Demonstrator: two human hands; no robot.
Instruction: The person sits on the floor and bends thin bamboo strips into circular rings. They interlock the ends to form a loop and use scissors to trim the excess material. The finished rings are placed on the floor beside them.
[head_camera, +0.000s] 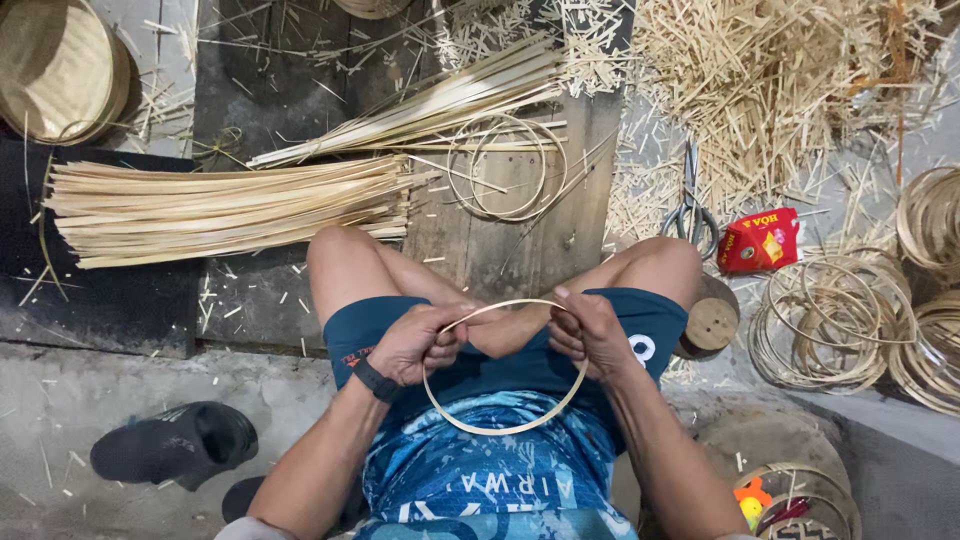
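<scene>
The person sits on the floor with knees spread, and the bamboo ring hangs between the two hands above the lap, its plane tilted toward the camera. The ring's open top, where the strip's two ends overlap, lies between the hands, slightly nearer the left one; its closed curve sags toward the near side, over the blue shorts. Beyond the knees on the far side lies a long bundle of flat bamboo strips, its long axis running left to right, and to the right sits a stack of finished rings. The left hand is clenched on the ring's upper left, fingers curled over the strip's end, wrist bent inward and wearing a dark watch. The right hand grasps the ring's upper right, thumb raised along the strip, fingers folded beneath. Both forearms angle in from the near corners, elbows out
</scene>
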